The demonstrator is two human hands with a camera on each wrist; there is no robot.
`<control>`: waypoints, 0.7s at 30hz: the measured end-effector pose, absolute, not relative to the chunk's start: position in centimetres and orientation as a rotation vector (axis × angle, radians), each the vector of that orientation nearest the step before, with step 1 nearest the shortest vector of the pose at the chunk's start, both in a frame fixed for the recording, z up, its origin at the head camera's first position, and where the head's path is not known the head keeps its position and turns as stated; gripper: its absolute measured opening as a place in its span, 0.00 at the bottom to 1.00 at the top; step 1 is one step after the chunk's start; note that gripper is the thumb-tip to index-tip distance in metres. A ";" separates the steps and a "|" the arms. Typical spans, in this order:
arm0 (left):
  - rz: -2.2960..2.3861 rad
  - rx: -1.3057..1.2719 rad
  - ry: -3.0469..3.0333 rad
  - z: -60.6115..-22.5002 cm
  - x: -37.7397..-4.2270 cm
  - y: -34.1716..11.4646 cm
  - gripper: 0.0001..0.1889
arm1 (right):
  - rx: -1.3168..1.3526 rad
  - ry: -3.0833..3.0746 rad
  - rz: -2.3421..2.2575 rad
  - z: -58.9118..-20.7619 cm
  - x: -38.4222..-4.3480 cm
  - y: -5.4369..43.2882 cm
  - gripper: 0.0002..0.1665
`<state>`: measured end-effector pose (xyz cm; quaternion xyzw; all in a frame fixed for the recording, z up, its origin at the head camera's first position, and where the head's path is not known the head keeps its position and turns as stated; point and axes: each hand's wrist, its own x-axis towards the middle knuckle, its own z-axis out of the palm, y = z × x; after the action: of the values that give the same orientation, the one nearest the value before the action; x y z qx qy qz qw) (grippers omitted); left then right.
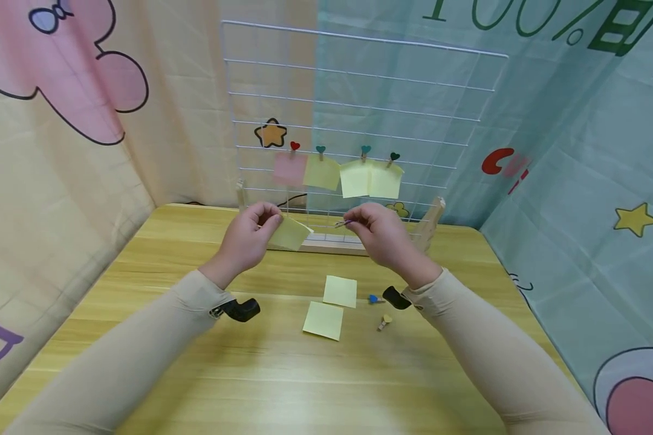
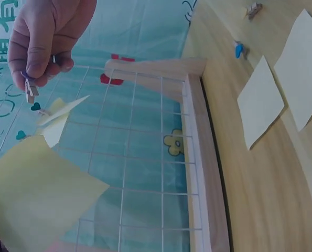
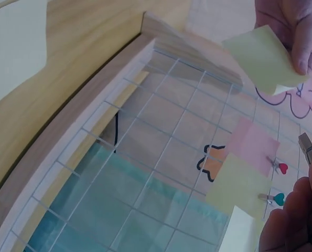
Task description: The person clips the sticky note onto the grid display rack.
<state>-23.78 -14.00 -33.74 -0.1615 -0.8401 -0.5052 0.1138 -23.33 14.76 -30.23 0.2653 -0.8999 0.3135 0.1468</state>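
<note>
Between thumb and fingers, my left hand pinches a yellow sticky note in front of the lower left of a white wire grid. Level with it to the right, my right hand pinches a small wooden clothespin with a purple part at its top. On the grid hang a pink note and several yellow notes, held by clothespins with heart heads, such as a red heart clothespin and a teal heart clothespin.
Two yellow notes lie on the wooden table. To their right are a blue-headed clothespin and a yellow-headed clothespin. The grid stands in a wooden base. Printed curtains surround the table.
</note>
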 end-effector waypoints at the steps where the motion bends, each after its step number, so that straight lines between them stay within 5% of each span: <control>1: -1.484 -0.477 -2.459 -33.5 -24.1 -14.0 0.11 | 0.761 -2.586 0.890 -30.0 -23.5 14.5 0.08; 21: -1.564 -0.303 -2.411 -31.7 -28.4 -13.8 0.11 | 0.726 -2.573 0.852 -26.8 -27.5 9.7 0.10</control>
<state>-28.43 -13.75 -31.67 -0.1042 -0.8278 -0.5368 0.1257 -27.53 9.72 -26.81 0.2552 -0.9041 0.2993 0.1670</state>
